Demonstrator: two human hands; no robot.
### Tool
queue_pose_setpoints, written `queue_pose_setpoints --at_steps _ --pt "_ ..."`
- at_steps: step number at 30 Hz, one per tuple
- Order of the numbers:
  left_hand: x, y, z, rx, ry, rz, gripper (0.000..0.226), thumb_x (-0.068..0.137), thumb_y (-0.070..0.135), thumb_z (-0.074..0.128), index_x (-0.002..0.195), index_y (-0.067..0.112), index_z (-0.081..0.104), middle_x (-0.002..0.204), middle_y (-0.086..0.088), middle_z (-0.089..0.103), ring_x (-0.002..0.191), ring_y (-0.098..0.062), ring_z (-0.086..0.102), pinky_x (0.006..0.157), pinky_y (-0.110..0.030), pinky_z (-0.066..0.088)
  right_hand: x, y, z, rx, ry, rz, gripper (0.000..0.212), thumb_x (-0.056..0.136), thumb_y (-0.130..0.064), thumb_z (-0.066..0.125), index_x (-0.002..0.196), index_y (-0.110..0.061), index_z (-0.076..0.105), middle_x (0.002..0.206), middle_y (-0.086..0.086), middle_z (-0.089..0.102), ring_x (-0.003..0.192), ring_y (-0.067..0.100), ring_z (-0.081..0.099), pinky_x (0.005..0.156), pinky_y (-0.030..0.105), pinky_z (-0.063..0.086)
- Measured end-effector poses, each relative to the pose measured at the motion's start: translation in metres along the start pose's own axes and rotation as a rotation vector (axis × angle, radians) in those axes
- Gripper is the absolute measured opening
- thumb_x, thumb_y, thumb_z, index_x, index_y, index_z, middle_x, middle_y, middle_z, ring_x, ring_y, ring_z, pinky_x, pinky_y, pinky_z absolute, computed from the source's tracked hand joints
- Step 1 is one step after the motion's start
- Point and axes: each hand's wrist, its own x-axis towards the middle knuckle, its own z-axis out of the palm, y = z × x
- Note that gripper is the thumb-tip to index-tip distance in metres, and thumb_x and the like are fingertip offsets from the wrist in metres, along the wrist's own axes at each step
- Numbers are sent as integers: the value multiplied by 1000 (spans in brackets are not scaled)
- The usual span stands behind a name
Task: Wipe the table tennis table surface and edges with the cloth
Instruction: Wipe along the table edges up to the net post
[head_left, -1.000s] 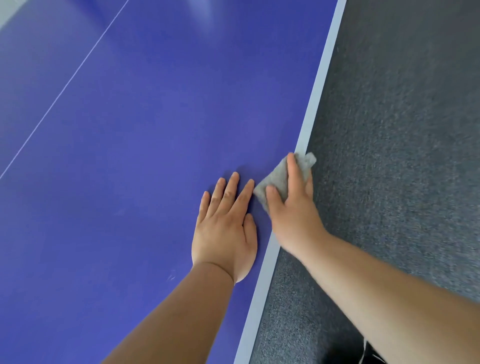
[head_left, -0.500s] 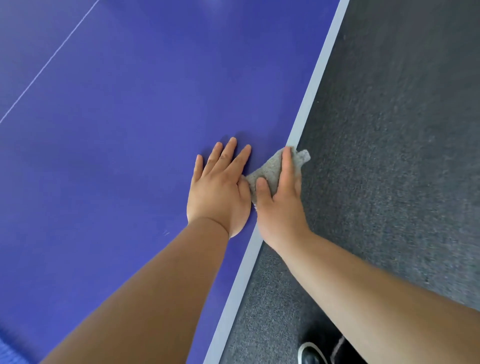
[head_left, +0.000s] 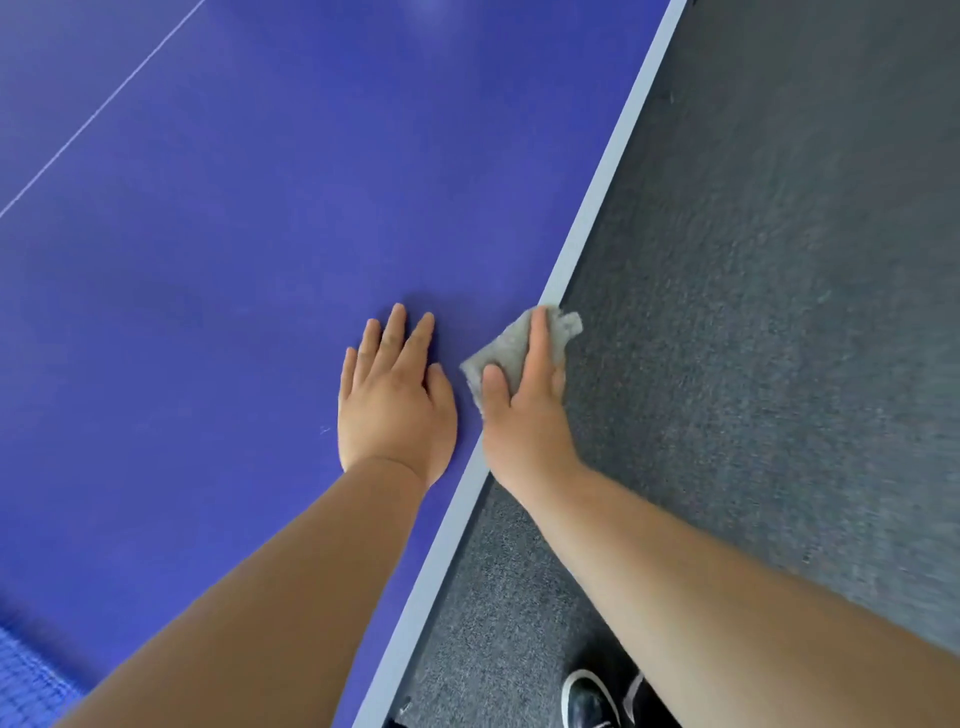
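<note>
The blue table tennis table (head_left: 234, 270) fills the left and centre of the head view; its pale edge stripe (head_left: 597, 208) runs diagonally from top right to bottom centre. My right hand (head_left: 524, 410) presses a small grey cloth (head_left: 511, 348) over that edge, thumb on the tabletop and fingers wrapped over the side. My left hand (head_left: 392, 405) lies flat on the blue surface just left of the cloth, fingers apart, holding nothing.
Dark grey carpet (head_left: 779, 312) covers the floor right of the table. A black shoe with a white sole (head_left: 587, 701) shows at the bottom. A thin white centre line (head_left: 98, 111) crosses the tabletop at upper left. The blue net (head_left: 26, 680) shows at bottom left.
Both hands have slid along the table's edge toward the net end, the right hand dragging the cloth; more of the net and the shoe have come into view.
</note>
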Motion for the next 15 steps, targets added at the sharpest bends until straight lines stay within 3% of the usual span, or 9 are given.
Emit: queue_pose_setpoints --at_steps 4,6,9,12,15 --pt "-61 -36 -13 163 -138 210 63 103 42 13 166 35 14 174 8 0 160 -16 -5 130 -37 -3 45 -19 -15 -60 -3 130 72 108 -37 46 162 -48 -1 172 -6 -16 155 18 19 105 26 28" --pt "-70 -45 -15 195 -157 258 63 104 41 16 166 34 16 174 7 3 160 -16 -5 130 -40 -1 76 -28 -26 -93 35 144 70 108 -38 45 163 -46 1 173 -2 -11 154 22 24 109 33 34" --pt "-65 -44 -12 175 -129 251 62 103 39 21 165 33 22 174 6 9 161 -18 1 131 -43 3 92 -28 -26 -64 117 100 67 109 -37 43 164 -44 5 173 2 -2 151 21 30 102 28 33" --pt "-67 -44 -14 164 -127 254 62 103 38 23 164 30 26 174 4 12 161 -19 5 131 -45 7 52 -15 -5 15 138 66 66 108 -36 42 161 -50 5 172 -1 -1 149 18 32 103 26 31" --pt "-66 -43 -15 149 -126 257 62 102 36 23 164 26 29 173 3 15 161 -21 9 130 -47 11 -15 3 15 -2 80 25 68 107 -37 45 156 -59 3 172 -4 -5 157 15 15 113 23 25"
